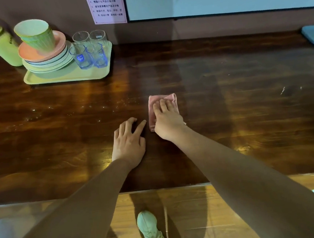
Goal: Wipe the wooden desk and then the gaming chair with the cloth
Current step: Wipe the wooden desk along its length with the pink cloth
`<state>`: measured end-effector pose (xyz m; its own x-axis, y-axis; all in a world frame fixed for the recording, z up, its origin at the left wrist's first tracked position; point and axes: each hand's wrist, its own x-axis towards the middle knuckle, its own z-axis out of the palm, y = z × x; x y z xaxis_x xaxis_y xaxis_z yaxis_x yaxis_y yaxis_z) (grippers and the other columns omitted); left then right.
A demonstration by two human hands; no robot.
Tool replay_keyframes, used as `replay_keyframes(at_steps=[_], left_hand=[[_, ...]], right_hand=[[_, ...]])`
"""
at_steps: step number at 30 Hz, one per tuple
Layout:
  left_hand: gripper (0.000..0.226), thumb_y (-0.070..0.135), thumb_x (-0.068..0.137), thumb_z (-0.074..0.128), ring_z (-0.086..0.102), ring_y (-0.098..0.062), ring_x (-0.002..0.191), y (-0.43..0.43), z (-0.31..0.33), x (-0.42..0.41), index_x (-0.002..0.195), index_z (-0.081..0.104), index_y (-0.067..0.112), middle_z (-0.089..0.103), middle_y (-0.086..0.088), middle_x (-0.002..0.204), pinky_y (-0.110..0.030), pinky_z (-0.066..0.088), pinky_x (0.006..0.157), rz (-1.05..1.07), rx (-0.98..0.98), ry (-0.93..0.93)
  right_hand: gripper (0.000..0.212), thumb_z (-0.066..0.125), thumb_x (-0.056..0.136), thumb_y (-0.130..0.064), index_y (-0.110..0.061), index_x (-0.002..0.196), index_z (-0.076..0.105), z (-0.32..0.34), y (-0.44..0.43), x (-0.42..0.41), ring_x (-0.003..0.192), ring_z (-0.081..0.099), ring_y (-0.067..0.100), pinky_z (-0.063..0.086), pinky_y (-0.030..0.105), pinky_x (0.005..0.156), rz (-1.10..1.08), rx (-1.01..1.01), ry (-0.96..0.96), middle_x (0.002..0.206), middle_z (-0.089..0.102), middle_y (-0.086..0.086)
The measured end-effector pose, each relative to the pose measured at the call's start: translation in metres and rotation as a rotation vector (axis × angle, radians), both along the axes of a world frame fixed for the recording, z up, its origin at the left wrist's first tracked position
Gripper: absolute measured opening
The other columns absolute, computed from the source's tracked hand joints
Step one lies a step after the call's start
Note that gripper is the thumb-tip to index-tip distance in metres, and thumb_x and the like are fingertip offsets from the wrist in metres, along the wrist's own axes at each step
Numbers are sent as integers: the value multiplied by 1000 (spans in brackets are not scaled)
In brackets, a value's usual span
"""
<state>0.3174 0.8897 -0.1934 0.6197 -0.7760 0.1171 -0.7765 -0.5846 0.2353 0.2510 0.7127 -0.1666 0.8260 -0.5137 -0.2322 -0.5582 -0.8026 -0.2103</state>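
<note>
The desk-wiping step is in hand, and the gaming chair is nowhere in view. The folded pink cloth [162,107] lies flat on the wooden desk [236,96], just right of the frame's centre, and the right hand [168,120] presses down on it, palm flat and fingers spread forward over the fabric; this grip is apart, pinning the cloth rather than clamping it. The left hand [128,142] rests on the bare wood just beside the cloth's left edge, fingers loosely splayed and holding nothing, seemingly as a brace. Both arms reach forward from the bottom of the frame.

Pale specks and smears show on the wood left of centre, and 1 light streak at the right. I judge the next move calls for sliding the cloth sideways under steady pressure across those marks, stopping short of the green tray [67,76] in the upper left, which carries stacked plates [49,60] and 4 glasses [89,50].
</note>
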Motion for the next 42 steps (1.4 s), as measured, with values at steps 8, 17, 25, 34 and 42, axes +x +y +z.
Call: replay_keyframes(at_steps=[8, 17, 25, 34, 42], left_hand=[[34, 23, 89, 54, 50, -26, 116, -28, 27, 8, 121, 65, 23, 52, -3, 123, -47, 45, 102, 4, 44, 24], [46, 23, 88, 57, 46, -25, 120, -31, 2, 17, 134, 58, 25, 45, -2, 131, -45, 48, 101, -24, -48, -13], [45, 24, 91, 61, 49, -26, 130, -38, 14, 16, 137, 64, 23, 58, -3, 140, -48, 42, 108, -63, 66, -91], [45, 25, 77, 67, 41, -28, 136, -91, 30, 73, 122, 64, 24, 55, -9, 142, -48, 25, 113, -68, 152, -212], [85, 39, 79, 50, 8, -32, 160, -110, 8, 89, 162, 34, 26, 13, -14, 174, -56, -8, 128, -82, 240, -227]], right_hand=[[104, 63, 97, -54, -17, 167, -5, 1, 45, -64, 160, -16, 34, -23, 42, 113, 63, -22, 24, 175, -8, 12], [108, 74, 90, -53, -19, 168, 8, -1, -19, 11, 161, -6, 33, 8, 48, 128, 1, 33, -12, 176, 0, 9], [102, 66, 99, -47, -18, 168, -3, 9, -12, 0, 161, -12, 34, -2, 50, 125, 7, 27, 55, 176, -9, 11], [110, 74, 90, -54, -18, 168, 6, 0, -34, 14, 162, -8, 33, -19, 38, 116, 45, -18, -4, 176, -1, 12], [92, 62, 102, -43, -17, 168, 4, 18, -85, 79, 161, -11, 33, 8, 47, 129, -13, 57, 21, 176, -6, 11]])
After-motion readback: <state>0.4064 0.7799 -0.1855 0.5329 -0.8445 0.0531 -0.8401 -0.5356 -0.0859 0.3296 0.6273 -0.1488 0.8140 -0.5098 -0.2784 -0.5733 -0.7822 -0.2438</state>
